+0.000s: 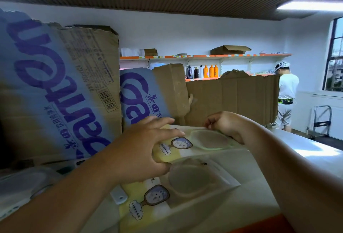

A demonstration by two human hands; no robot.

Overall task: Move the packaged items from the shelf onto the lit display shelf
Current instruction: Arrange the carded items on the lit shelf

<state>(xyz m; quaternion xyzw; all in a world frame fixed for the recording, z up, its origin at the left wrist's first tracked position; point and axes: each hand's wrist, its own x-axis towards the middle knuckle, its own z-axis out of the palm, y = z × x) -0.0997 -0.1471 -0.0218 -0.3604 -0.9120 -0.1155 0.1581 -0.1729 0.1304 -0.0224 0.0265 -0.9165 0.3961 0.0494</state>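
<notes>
Nearest the camera lies a lower packet [187,186], flat on the white shelf [306,151], with its long axis running left to right. Just behind it and overlapping its far edge is the upper packet [207,140], held between both hands.

1. Left hand [141,149]: fingers spread over the near-left end of the upper packet, thumb curled beneath the edge. Firm wrap grip.
2. Right hand [222,123]: fingers bunched narrow, pinching the far-right corner of the same packet.
3. Relation that governs the lift: the upper packet spans the gap between the hands, long axis left to right, far edge tilted up. Neither hand touches the lower packet; the left hand is nearer to it.

Materials: both packets are thin, glossy film pouches, pale yellow and cream, each with a clear oval window and a cartoon label. Expect flexing and a slippery surface.

Behind stand corrugated cartons [55,84], torn at the top edges. Wall shelving [204,56] with orange strips stands well apart. Whether it is the lit display shelf cannot be determined.
</notes>
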